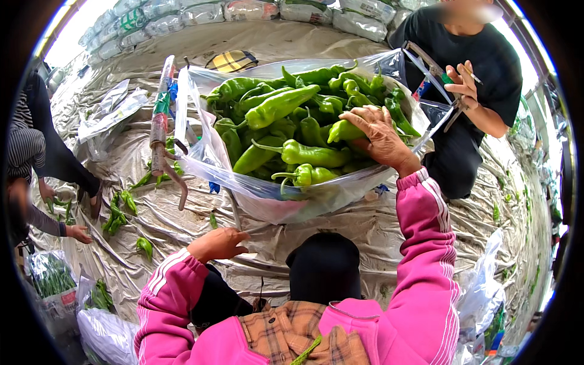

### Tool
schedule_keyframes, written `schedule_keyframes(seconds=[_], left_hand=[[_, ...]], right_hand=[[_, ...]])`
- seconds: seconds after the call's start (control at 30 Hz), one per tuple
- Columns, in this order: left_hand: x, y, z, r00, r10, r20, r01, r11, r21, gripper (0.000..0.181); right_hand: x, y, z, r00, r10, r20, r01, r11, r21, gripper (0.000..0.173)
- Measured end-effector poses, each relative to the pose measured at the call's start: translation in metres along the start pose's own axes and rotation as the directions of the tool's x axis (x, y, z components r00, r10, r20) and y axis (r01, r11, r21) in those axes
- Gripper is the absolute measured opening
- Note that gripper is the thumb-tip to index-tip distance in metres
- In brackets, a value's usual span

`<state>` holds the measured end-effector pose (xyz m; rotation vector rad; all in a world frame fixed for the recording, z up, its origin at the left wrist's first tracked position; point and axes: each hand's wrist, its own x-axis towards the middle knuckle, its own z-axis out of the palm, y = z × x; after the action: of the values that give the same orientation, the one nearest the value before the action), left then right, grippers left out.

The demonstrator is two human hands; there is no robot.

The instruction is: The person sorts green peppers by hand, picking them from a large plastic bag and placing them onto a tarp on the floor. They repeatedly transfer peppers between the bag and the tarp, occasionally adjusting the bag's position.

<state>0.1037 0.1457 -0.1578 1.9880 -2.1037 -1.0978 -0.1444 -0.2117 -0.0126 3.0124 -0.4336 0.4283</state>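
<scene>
A clear plastic bag (pixel 292 207), spread wide at the mouth, holds a heap of long green peppers (pixel 280 107) in front of me. My right hand (pixel 376 134) is at the right side of the heap, its fingers curled over one light green pepper (pixel 343 131); part of that pepper is hidden by the hand. Over my bent left knee, below the bag's left side, is my left hand (pixel 219 243), its fingers partly spread and nothing visible in them. The bag's left edge hangs near a wooden branch handle (pixel 159 114) wrapped in coloured tape.
Across the bag at right, a person (pixel 474 77) holds a cigarette near another branch handle (pixel 426 57). A second person (pixel 27 150) reaches down at left. Loose peppers (pixel 115 214) lie on the wrinkled ground sheet (pixel 178 228). Packed bags (pixel 251 10) line the back.
</scene>
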Motion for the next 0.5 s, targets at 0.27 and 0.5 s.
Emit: schedule_keyframes(seconds=[0.27, 0.5], left_hand=[[-0.001, -0.002, -0.001, 0.999, -0.032, 0.006, 0.032, 0.999, -0.007, 0.042], [0.003, -0.005, 0.002, 0.999, 0.003, -0.033, -0.002, 1.0, 0.006, 0.041]], right_hand=[[0.001, 0.023, -0.06, 0.99, 0.138, -0.022, -0.102, 0.82, 0.563, 0.063], [0.002, 0.006, -0.024, 0.999, -0.034, 0.04, 0.024, 0.972, 0.234, 0.068]])
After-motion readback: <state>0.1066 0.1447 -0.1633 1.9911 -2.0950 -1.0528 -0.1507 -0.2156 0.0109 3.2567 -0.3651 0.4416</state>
